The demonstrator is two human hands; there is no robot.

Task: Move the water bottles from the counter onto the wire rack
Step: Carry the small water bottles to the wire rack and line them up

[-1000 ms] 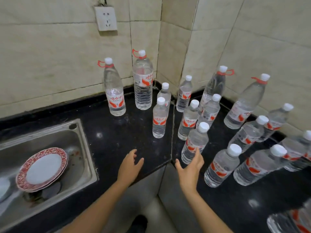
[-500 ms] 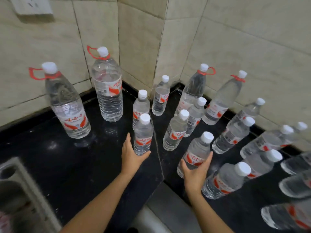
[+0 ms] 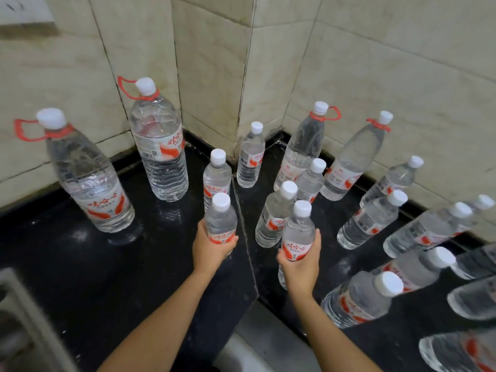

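Note:
Many clear water bottles with white caps and red-and-white labels stand on the black corner counter (image 3: 112,275). My left hand (image 3: 210,249) is wrapped around the lower half of one small bottle (image 3: 220,220) near the counter seam. My right hand (image 3: 302,265) grips another small bottle (image 3: 298,232) just right of the seam. Both bottles are upright. Two large bottles with red carry loops stand at the left (image 3: 88,178) and back left (image 3: 159,146). Two tall bottles (image 3: 303,146) stand at the back right. The wire rack is out of view.
Several small bottles (image 3: 370,218) crowd the right wing of the counter, running off the right edge. Tiled walls (image 3: 214,63) meet in the corner behind. A sink edge (image 3: 16,318) shows at the lower left. A bare stretch of counter lies in front of the large left bottles.
Both hands have closed around the small bottles they were reaching beside. The camera has moved closer to the corner.

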